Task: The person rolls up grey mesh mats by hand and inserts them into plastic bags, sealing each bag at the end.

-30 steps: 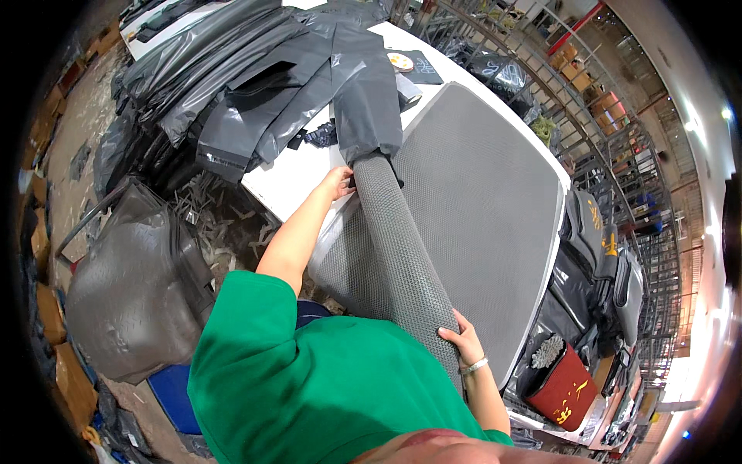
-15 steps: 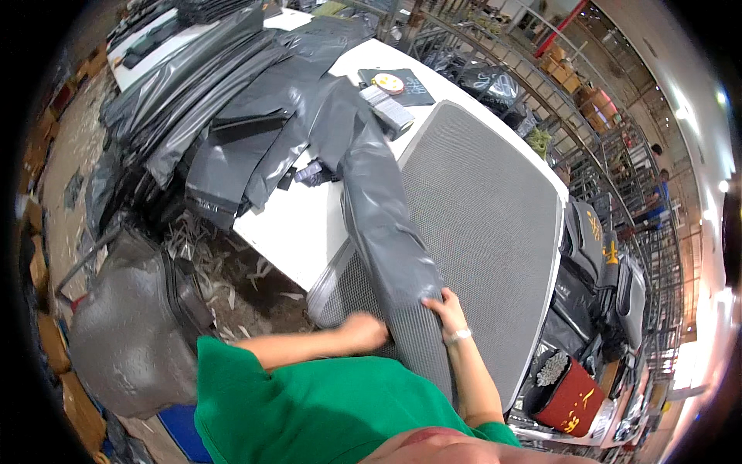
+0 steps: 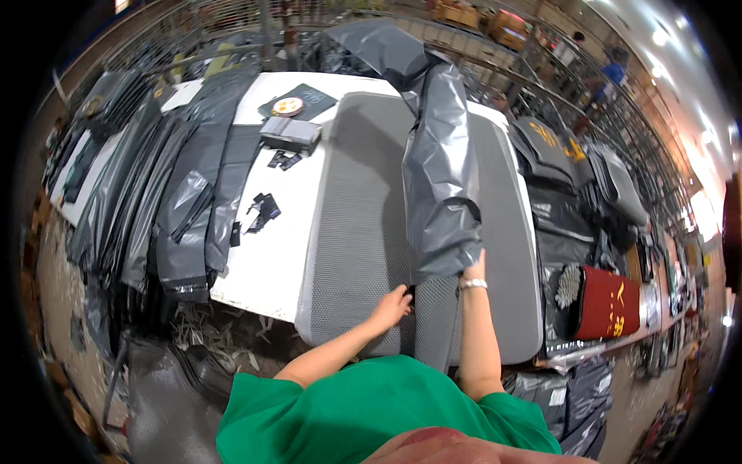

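Here, a creased, glossy grey bag (image 3: 440, 174) partly sleeves the textured grey roll (image 3: 435, 319); right fingers (image 3: 481, 261) touch the bag, left fingers (image 3: 402, 296) curl alongside, both grips unclear.

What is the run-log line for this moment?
left hand: beside rolled gray mat; right hand: at near end of gray plastic bag; bag: over roll's far part; below: flat mat

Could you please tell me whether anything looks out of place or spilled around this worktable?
Yes: pale strip scraps lie strewn below the near left corner of the white table, like uncollected waste. Small dark pieces lie scattered on top. The grey plastic sleeve over the rolled mat shows no obvious damage.
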The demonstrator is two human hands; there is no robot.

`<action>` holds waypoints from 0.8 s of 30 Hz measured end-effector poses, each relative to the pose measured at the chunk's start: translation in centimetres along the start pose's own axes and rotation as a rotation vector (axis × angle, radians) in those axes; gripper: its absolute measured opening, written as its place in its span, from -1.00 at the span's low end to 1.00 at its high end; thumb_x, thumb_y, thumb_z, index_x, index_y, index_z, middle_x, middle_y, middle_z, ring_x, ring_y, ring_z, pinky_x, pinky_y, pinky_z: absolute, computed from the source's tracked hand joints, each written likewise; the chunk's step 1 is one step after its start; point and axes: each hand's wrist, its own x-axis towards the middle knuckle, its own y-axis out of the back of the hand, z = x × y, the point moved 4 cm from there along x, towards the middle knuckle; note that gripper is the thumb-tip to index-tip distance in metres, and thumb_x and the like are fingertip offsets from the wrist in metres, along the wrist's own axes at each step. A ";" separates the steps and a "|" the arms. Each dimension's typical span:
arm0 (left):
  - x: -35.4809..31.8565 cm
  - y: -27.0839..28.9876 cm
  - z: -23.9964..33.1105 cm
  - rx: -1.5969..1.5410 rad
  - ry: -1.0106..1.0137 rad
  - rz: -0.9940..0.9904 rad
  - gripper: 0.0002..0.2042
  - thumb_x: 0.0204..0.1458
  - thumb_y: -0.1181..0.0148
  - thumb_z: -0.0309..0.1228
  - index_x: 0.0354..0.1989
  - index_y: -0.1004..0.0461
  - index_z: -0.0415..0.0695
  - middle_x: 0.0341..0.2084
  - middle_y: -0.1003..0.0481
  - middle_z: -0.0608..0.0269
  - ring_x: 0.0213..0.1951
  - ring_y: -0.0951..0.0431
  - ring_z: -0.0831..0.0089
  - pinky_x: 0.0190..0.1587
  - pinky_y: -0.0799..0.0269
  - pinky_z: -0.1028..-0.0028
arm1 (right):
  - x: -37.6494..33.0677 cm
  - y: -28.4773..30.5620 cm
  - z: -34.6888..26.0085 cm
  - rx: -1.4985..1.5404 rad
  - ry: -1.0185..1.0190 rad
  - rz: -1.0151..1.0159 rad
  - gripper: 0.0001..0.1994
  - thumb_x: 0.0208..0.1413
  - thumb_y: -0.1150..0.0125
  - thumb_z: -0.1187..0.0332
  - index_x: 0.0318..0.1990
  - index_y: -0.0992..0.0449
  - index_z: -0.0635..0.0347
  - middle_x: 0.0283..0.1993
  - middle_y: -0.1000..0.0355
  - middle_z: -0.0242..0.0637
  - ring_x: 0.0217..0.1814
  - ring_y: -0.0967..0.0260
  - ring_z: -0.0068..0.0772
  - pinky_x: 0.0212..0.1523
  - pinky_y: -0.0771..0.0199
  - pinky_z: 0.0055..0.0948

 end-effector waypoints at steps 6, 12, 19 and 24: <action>3.1 -0.6 -5.5 0.154 0.332 -0.234 -0.79 0.19 0.16 -0.47 -0.10 -0.28 -0.36 -0.33 -0.53 -0.05 -0.39 -0.61 0.35 -0.42 -0.52 0.42 | 2.0 6.8 9.8 -0.653 0.538 -0.051 -0.59 0.12 -0.06 0.29 0.02 -0.31 0.47 0.04 -0.37 -0.03 0.02 -0.35 -0.23 -0.07 -0.39 -0.29; 5.2 0.9 2.0 0.857 0.153 -0.017 -0.54 -0.08 -0.13 -0.15 -0.13 -0.41 -0.32 -0.25 -0.50 -0.20 -0.15 -0.51 -0.08 -0.11 -0.43 0.12 | 1.7 11.4 9.8 -0.994 0.471 0.250 -0.47 -0.06 -0.24 0.19 -0.01 -0.27 0.37 -0.11 -0.40 0.12 -0.23 -0.42 0.15 -0.09 -0.40 -0.13; -3.2 -1.7 3.2 1.242 -0.333 -0.274 -0.79 -0.10 0.01 -0.40 -0.60 -0.48 -0.26 -0.54 -0.51 -0.13 -0.43 -0.54 -0.04 -0.37 -0.39 0.01 | -9.0 16.1 10.8 -1.687 0.815 -0.377 -0.86 0.01 0.02 0.42 -0.42 -0.48 0.24 -0.43 -0.46 -0.07 -0.35 -0.44 -0.07 -0.31 -0.43 -0.12; -1.9 -0.3 4.3 1.031 -0.303 -0.046 -0.89 -0.16 0.00 -0.49 -0.49 -0.43 -0.24 -0.46 -0.48 -0.15 -0.39 -0.49 -0.14 -0.33 -0.39 0.00 | -8.7 15.7 8.6 -1.831 0.559 -1.205 -0.79 -0.02 -0.05 0.37 -0.54 -0.52 0.32 -0.50 -0.48 0.00 -0.45 -0.45 -0.07 -0.37 -0.46 -0.17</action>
